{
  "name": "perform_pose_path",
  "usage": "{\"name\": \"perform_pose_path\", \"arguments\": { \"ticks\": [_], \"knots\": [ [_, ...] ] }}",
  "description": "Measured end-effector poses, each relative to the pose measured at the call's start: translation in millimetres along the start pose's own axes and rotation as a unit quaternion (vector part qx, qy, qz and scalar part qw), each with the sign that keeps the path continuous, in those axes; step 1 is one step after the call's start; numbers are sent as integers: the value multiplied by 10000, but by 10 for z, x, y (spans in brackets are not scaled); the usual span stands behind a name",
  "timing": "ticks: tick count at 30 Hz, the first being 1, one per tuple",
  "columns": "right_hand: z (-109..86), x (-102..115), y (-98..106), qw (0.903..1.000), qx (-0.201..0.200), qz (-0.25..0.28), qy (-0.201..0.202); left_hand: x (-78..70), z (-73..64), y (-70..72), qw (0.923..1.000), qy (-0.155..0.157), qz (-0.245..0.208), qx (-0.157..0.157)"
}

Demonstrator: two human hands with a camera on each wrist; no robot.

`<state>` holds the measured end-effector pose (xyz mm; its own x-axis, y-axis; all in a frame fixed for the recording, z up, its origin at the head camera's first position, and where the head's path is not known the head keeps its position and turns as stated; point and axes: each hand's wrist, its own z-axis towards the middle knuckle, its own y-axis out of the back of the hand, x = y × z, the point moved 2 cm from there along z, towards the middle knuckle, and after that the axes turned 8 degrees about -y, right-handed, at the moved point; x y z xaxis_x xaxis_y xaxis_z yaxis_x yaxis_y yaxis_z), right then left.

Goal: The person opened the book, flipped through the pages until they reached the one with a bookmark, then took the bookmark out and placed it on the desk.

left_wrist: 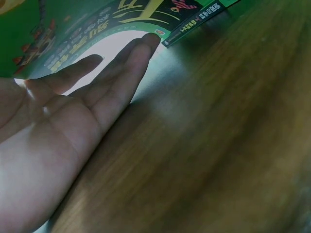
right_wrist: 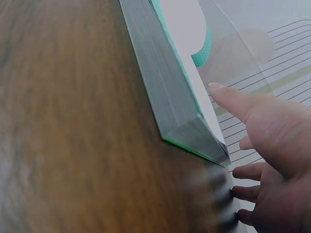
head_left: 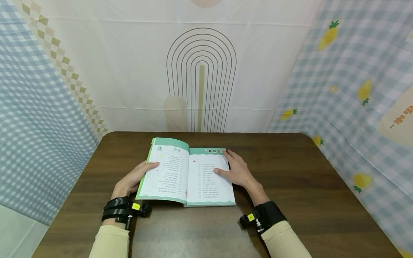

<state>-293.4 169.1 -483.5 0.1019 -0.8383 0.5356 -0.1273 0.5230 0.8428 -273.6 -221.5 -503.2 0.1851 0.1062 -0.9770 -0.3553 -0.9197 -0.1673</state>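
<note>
An open book [head_left: 209,199] with green-bordered pages of printed lines lies on the wooden table. My left hand [head_left: 133,178] holds its raised left side, thumb on the page and fingers behind the cover. From below, the left wrist view shows that green cover [left_wrist: 82,12] with yellow lettering, the fingers of the left hand [left_wrist: 73,114] reaching under it. At the right page's outer edge is my right hand [head_left: 239,171], thumb over the page, fingers extended near the top corner. In the right wrist view, the thick page block [right_wrist: 167,73] stands beside the spread right hand [right_wrist: 282,136].
The brown table [head_left: 306,186] extends around the book, with a greyish sheen [head_left: 180,233] in front of it. A white cloth [head_left: 129,71] with arched lines hangs behind. Blue checked cloths hang at the left [head_left: 38,107] and right [head_left: 338,107].
</note>
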Motion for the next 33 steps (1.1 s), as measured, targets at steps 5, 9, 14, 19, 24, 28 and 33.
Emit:
{"name": "perform_pose_path", "arguments": {
  "ticks": [5, 9, 14, 19, 24, 28, 33],
  "knots": [
    [25, -3, 6, 9999, 17, -162, 1, -12, 1, 6, 10000, 30, 23, -39],
    [30, 7, 13, 9997, 9, -247, -8, -23, 6, 12, 10000, 20, 41, -48],
    [14, 17, -5, 9996, 58, -273, -13, -17, -5, 16, 10000, 59, 28, 2],
    [4, 18, -27, 9995, 78, -304, -28, 0, -16, 21, 10000, 66, 19, 16],
    [13, 10, -45, 9993, 81, -352, -24, 7, -29, 25, 10000, 69, 44, 10],
    [19, -5, -49, 9993, 65, -369, -16, 4, -27, 18, 10000, 64, 44, 3],
    [19, -14, -42, 9993, 50, -365, -5, -1, -10, 1, 10000, 51, 35, 2]
  ]
}}
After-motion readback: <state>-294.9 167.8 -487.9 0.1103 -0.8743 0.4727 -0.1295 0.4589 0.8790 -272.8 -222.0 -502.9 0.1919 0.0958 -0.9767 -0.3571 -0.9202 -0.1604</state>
